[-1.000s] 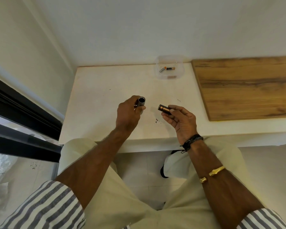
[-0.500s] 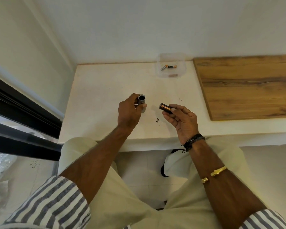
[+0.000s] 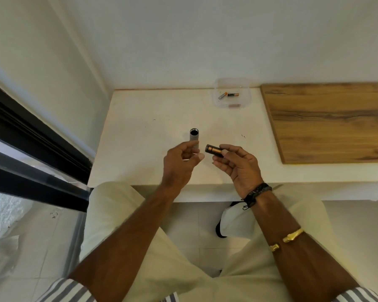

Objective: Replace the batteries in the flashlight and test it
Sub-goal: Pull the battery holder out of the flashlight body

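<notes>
A grey flashlight tube (image 3: 194,137) stands upright on the white table (image 3: 140,136), its open end facing up. My left hand (image 3: 180,165) is just in front of it, fingers apart and holding nothing; the fingertips hide the tube's base. My right hand (image 3: 238,165) pinches a black battery holder with copper-coloured cells (image 3: 213,150) between thumb and fingers, lying sideways just right of the tube and slightly above the table.
A clear plastic tub (image 3: 246,101) at the back of the table holds two loose batteries (image 3: 228,95). A wooden board (image 3: 327,120) covers the table's right part. A dark window frame (image 3: 31,136) runs along the left, and my knees sit below the table's front edge.
My left hand has let go of the flashlight tube, which now stands alone on the table, and drew back toward me. The right hand keeps the battery holder in about the same place.
</notes>
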Tool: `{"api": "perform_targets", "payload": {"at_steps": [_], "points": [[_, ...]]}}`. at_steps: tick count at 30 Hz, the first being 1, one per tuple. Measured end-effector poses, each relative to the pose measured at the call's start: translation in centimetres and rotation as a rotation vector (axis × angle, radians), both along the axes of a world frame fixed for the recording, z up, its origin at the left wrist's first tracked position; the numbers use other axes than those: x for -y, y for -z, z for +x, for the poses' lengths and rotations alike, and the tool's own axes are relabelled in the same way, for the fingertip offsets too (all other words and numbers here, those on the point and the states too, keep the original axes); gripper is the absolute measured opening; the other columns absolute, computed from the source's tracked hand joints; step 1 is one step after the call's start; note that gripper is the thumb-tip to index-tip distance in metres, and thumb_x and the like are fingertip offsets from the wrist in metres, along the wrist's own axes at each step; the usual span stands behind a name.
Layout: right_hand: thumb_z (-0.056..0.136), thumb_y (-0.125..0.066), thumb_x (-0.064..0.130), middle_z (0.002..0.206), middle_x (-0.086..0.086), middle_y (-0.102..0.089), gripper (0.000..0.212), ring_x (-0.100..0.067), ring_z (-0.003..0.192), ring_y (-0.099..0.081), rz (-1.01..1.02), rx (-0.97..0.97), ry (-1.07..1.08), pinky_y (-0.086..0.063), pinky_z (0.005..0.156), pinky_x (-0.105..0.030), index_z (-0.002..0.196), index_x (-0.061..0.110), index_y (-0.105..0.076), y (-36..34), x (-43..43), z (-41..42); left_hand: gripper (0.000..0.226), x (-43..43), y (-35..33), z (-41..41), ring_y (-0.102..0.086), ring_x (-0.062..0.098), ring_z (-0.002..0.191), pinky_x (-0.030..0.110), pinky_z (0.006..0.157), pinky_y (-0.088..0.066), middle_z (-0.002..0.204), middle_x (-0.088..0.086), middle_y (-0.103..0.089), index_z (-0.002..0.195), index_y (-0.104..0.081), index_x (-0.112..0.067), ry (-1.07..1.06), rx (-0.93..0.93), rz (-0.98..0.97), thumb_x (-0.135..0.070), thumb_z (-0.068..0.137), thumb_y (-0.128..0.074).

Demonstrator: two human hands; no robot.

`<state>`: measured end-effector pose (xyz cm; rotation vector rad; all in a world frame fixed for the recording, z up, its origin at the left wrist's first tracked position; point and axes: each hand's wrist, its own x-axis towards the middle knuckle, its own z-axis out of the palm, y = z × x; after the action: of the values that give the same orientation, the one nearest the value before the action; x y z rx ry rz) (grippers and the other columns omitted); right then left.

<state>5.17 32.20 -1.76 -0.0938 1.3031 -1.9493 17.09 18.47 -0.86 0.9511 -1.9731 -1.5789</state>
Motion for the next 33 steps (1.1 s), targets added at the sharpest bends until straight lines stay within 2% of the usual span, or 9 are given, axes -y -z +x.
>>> {"api": "perform_targets", "payload": {"at_steps": [3, 6, 10, 14, 21, 24, 26, 29, 33], "points": [[0.093, -0.067, 0.002, 0.097, -0.016, -0.077, 0.016, -0.023, 0.080, -0.073, 0.062, -0.023, -0.028, -0.063, 0.069, -0.030, 0.107, 0.005, -0.075, 0.0, 0.0, 1.1, 0.036, -0.6, 0.1, 0.4, -0.071, 0.013, 0.097, 0.037, 0.090, -0.058, 0.105, 0.000, -0.075, 0.123, -0.068, -0.014, 0.049, -0.052, 0.028, -0.011, 0.087, -0.073], [0.092, -0.069, 0.004, 0.095, -0.012, -0.078, 0.015, -0.019, 0.076, -0.071, 0.133, -0.064, -0.030, -0.062, 0.063, -0.027, 0.104, 0.009, -0.077, 0.0, 0.0, 1.6, 0.030, -0.8, 0.1, 0.7, -0.073, 0.012, 0.092, 0.035, 0.086, -0.060, 0.101, 0.002, -0.076, 0.117, -0.071, -0.012, 0.047, -0.073, 0.031, -0.006, 0.088, -0.072], [0.085, -0.080, 0.012, 0.094, -0.012, -0.079, 0.015, -0.020, 0.078, -0.071, 0.276, -0.188, -0.036, -0.062, 0.070, -0.033, 0.100, 0.014, -0.079, 0.0, -0.1, 1.5, 0.025, -1.1, 0.2, 0.7, -0.073, 0.007, 0.087, 0.028, 0.083, -0.060, 0.094, -0.004, -0.077, 0.110, -0.073, -0.016, 0.086, -0.073, -0.028, -0.009, 0.086, -0.074], [0.082, -0.084, 0.016, 0.088, -0.013, -0.078, 0.018, -0.022, 0.078, -0.073, 0.362, -0.218, -0.040, -0.064, 0.074, -0.037, 0.098, 0.011, -0.078, 0.0, 0.1, 1.7, 0.026, -1.4, 0.9, 0.7, -0.069, -0.007, 0.088, 0.007, 0.078, -0.050, 0.095, -0.017, -0.072, 0.114, -0.072, -0.016, 0.140, -0.024, -0.159, -0.013, 0.088, -0.072], [0.084, -0.081, 0.012, 0.091, -0.014, -0.079, 0.017, -0.025, 0.081, -0.076, 0.421, -0.235, -0.076, -0.064, 0.078, -0.035, 0.099, 0.008, -0.076, 0.1, 0.0, 1.4, 0.029, -1.3, 1.6, 0.7, -0.064, -0.015, 0.090, 0.005, 0.085, -0.047, 0.106, -0.001, -0.075, 0.117, -0.071, -0.013, 0.206, 0.013, -0.309, -0.009, 0.088, -0.072], [0.084, -0.081, 0.014, 0.092, -0.014, -0.079, 0.018, -0.026, 0.082, -0.077, 0.436, -0.240, -0.098, -0.064, 0.082, -0.039, 0.099, 0.007, -0.076, 0.2, 0.0, 1.3, 0.030, -1.4, 1.6, 0.7, -0.068, -0.003, 0.094, 0.007, 0.087, -0.048, 0.109, 0.003, -0.075, 0.118, -0.071, -0.013, 0.223, 0.026, -0.372, -0.012, 0.088, -0.072], [0.084, -0.080, 0.014, 0.091, -0.015, -0.079, 0.017, -0.028, 0.084, -0.077, 0.452, -0.239, -0.103, -0.064, 0.084, -0.042, 0.099, 0.007, -0.076, 0.3, -0.1, 1.2, 0.030, -1.4, 1.6, 0.7, -0.071, 0.010, 0.097, 0.015, 0.090, -0.052, 0.109, 0.004, -0.075, 0.117, -0.072, -0.013, 0.246, 0.027, -0.414, -0.013, 0.088, -0.073], [0.083, -0.079, 0.014, 0.089, -0.015, -0.079, 0.014, -0.032, 0.087, -0.078, 0.484, -0.249, -0.102, -0.064, 0.085, -0.044, 0.095, 0.008, -0.075, 0.4, 0.0, 1.2, 0.031, -1.4, 1.6, 0.8, -0.072, 0.015, 0.096, 0.025, 0.091, -0.055, 0.106, 0.005, -0.076, 0.115, -0.072, -0.011, 0.283, 0.028, -0.420, -0.014, 0.085, -0.076], [0.082, -0.078, 0.014, 0.088, -0.016, -0.079, 0.012, -0.032, 0.084, -0.078, 0.513, -0.280, -0.105, -0.064, 0.082, -0.046, 0.092, 0.009, -0.074, 0.4, 0.2, 1.3, 0.028, -1.2, 1.7, 0.5, -0.071, 0.012, 0.094, 0.004, 0.087, -0.045, 0.104, 0.002, -0.077, 0.113, -0.074, -0.014, 0.299, 0.075, -0.486, -0.019, 0.085, -0.077]]}}
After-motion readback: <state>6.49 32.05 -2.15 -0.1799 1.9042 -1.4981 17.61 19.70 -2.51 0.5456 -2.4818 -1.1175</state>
